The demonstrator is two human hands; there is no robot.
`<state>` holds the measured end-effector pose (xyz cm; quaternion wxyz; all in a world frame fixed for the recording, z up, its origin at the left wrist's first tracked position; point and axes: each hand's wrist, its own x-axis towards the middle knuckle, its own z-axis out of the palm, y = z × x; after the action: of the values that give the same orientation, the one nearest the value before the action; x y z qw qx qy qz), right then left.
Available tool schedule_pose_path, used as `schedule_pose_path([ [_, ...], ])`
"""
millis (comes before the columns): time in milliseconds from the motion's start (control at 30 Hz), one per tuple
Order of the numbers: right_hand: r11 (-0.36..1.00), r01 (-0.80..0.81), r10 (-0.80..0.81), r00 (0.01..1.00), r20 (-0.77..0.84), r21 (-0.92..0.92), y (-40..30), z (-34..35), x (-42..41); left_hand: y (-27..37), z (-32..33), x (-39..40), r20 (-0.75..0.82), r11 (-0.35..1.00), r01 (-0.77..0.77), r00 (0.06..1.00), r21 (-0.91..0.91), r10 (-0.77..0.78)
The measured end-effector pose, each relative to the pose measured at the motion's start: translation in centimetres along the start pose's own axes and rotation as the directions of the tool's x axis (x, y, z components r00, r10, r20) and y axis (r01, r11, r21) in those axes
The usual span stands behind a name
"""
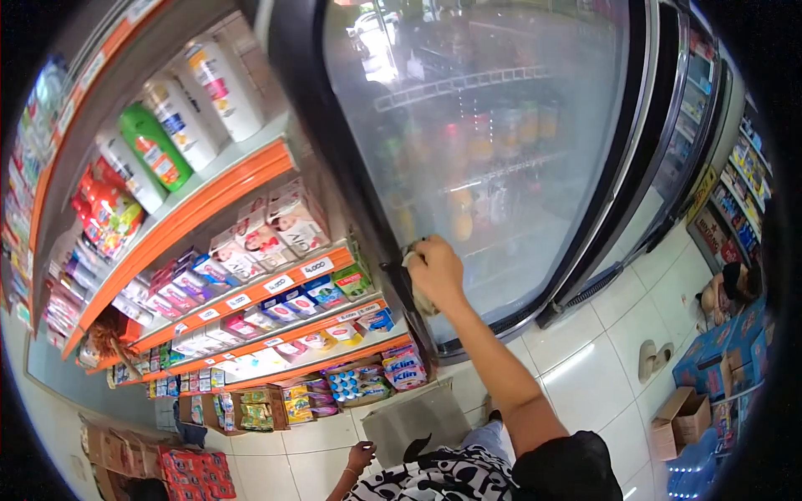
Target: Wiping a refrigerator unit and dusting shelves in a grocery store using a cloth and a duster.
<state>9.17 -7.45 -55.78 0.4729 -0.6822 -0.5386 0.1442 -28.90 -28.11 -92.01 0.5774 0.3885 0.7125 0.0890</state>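
My right hand (435, 269) grips a pale, crumpled cloth (421, 294) against the left frame of a glass fridge door (501, 206), near its lower left part. The glass looks fogged, and bottles show dimly on racks behind it. Low at the bottom of the view, my left hand (361, 455) hangs with its fingers partly curled, beside my patterned shirt and away from the shelves; it seems to hold nothing. Just above it on the floor lies a flat grey-brown cardboard sheet (413, 419).
Orange-edged shelves (219, 188) of bottles, soap and boxes stand left of the fridge. Open cartons (250, 410) line their foot. At right are more fridges (683, 119), a crouching person (730, 291), slippers (655, 360) and an empty cardboard box (682, 421).
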Motion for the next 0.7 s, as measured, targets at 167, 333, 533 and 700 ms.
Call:
schedule_pose_path([
  [167,0.959,0.215,-0.195,0.973,-0.123,0.184,-2.5,-2.4,1.3,-3.4,-0.8,0.5,-0.054,0.999,-0.033,0.998,-0.033,0.031],
  [333,0.679,0.713,-0.511,0.629,-0.586,0.174,-12.0,-8.7,7.7,-4.6,-1.2,0.5,-0.073,0.963,-0.189,0.976,0.191,0.206],
  [533,0.735,0.671,-0.561,0.683,-0.468,0.098,-9.6,-3.6,7.2,-15.6,-2.4,6.7,-0.077,0.967,-0.241,0.966,0.080,0.247],
  [700,0.890,0.419,-0.403,0.907,-0.121,0.179,6.3,2.0,-0.7,-16.2,-1.3,7.8,-0.046,0.926,-0.365,0.928,0.099,0.370],
])
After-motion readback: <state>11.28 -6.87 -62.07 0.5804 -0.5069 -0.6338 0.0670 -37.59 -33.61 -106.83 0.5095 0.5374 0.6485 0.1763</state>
